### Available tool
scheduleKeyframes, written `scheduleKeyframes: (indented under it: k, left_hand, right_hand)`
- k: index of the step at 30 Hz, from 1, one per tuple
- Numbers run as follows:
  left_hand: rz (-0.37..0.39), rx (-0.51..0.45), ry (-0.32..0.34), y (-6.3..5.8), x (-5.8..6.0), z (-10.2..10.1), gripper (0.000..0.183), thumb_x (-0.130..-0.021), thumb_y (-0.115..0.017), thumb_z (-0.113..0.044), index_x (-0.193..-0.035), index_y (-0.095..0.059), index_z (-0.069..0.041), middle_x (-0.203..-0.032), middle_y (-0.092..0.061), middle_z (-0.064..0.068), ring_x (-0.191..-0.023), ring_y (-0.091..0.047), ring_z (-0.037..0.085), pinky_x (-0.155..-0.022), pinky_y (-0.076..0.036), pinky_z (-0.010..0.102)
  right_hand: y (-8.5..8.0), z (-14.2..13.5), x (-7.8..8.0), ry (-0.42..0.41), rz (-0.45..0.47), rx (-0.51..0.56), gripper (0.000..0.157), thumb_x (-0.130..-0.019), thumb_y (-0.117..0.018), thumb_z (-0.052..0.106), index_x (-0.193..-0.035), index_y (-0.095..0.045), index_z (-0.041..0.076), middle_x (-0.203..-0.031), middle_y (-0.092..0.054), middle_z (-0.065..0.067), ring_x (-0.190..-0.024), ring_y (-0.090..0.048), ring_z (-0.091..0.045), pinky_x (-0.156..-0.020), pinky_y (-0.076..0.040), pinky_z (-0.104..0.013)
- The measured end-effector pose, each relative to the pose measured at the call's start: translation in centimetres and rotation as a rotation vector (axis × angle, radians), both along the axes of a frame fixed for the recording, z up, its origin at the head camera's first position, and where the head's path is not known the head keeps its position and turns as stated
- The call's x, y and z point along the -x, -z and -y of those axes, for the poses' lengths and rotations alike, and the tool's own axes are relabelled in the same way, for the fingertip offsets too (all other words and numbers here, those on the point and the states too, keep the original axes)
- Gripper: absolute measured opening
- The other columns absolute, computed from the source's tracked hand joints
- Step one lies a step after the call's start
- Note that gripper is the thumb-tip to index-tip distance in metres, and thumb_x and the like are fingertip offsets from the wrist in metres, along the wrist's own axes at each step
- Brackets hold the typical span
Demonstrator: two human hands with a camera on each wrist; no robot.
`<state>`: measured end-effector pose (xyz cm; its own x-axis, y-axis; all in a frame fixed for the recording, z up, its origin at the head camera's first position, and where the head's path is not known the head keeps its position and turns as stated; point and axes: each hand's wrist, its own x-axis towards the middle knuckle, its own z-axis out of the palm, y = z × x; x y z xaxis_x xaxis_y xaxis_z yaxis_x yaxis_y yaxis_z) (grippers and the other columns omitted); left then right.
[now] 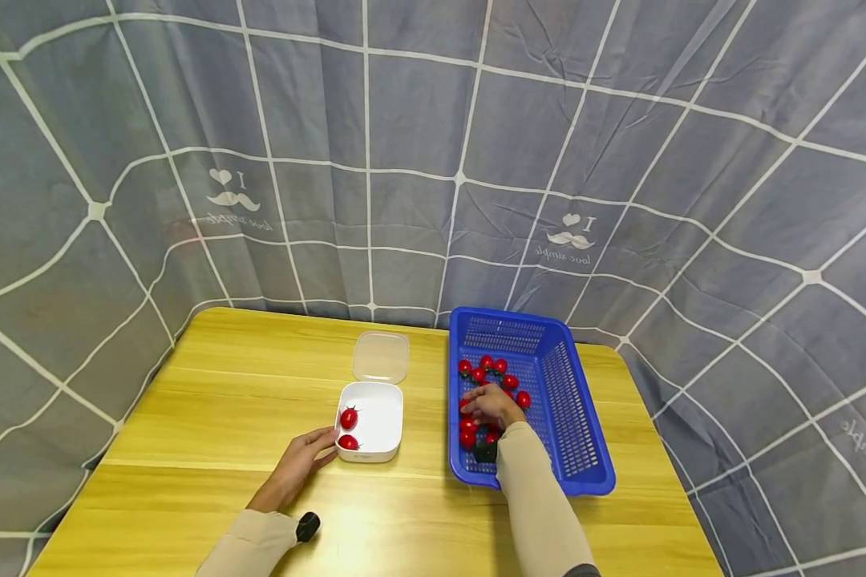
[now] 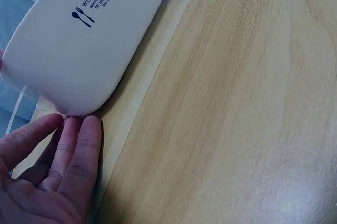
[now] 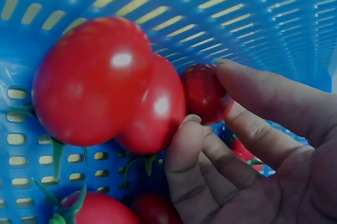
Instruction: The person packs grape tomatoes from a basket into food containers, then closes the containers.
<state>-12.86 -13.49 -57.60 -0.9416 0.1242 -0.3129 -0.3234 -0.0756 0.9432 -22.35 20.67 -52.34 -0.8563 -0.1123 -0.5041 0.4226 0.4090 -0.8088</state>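
My right hand [image 1: 494, 405] reaches into a blue plastic basket [image 1: 568, 409] with slotted walls. In the right wrist view its thumb and fingers pinch a small cherry tomato [image 3: 205, 95]. Two larger-looking cherry tomatoes [image 3: 92, 81] lie beside the fingertips, green stems attached. At the left, a square white container [image 1: 384, 417] stands on the table with two cherry tomatoes [image 1: 349, 417] along its left side. My left hand [image 1: 299, 465] rests its fairly straight fingertips against the container's near left corner, as the left wrist view shows too.
A translucent square lid [image 1: 381, 357] lies flat behind the container. Several more cherry tomatoes [image 1: 510, 382] are spread over the basket floor. The wooden table [image 1: 209, 385] ends at a grey checked curtain [image 1: 411, 208] at the back and sides.
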Motion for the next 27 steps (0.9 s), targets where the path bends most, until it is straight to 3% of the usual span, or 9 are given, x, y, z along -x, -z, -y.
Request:
scheduleKeyframes:
  k: [4,10,20,27]
  left_hand:
    - [0.003,0.001,-0.010,0.1,0.0,0.0,0.053,-0.100,-0.052,-0.020,-0.135,-0.039,0.018,-0.143,-0.037,0.031,-0.131,-0.040,0.039,-0.103,-0.047,0.037]
    - [0.002,-0.001,0.006,0.0,0.0,0.0,0.054,-0.100,-0.052,-0.021,-0.136,-0.038,0.017,-0.144,-0.037,0.031,-0.133,-0.038,0.039,-0.105,-0.045,0.038]
    - [-0.004,-0.004,0.004,-0.2,-0.1,0.1,0.055,-0.101,-0.052,-0.021,-0.136,-0.037,0.019,-0.143,-0.036,0.032,-0.132,-0.039,0.039,-0.105,-0.045,0.039]
    - [0.003,-0.006,0.004,-0.1,0.0,0.1,0.055,-0.100,-0.053,-0.022,-0.136,-0.038,0.018,-0.144,-0.036,0.031,-0.132,-0.039,0.038,-0.105,-0.045,0.038]
  right_hand:
    - [-0.1,-0.1,0.0,0.004,-0.001,0.044,0.032,-0.086,-0.059,-0.009,-0.117,-0.057,-0.015,-0.077,-0.065,-0.005,-0.056,-0.056,-0.008,-0.053,-0.055,-0.018]
    - [-0.7,-0.5,0.2,0.031,-0.053,0.098,0.033,-0.086,-0.062,-0.008,-0.118,-0.057,-0.015,-0.085,-0.070,-0.010,-0.073,-0.067,-0.016,-0.070,-0.062,-0.032]
    - [-3.2,-0.2,0.2,0.042,-0.152,0.256,0.038,-0.086,-0.064,-0.010,-0.120,-0.052,-0.020,-0.085,-0.068,-0.009,-0.075,-0.068,-0.017,-0.089,-0.054,-0.049]
    - [-4.9,0.4,-0.1,0.077,-0.198,0.321,0.041,-0.084,-0.066,-0.012,-0.122,-0.051,-0.019,-0.088,-0.066,-0.010,-0.079,-0.070,-0.023,-0.089,-0.053,-0.049]
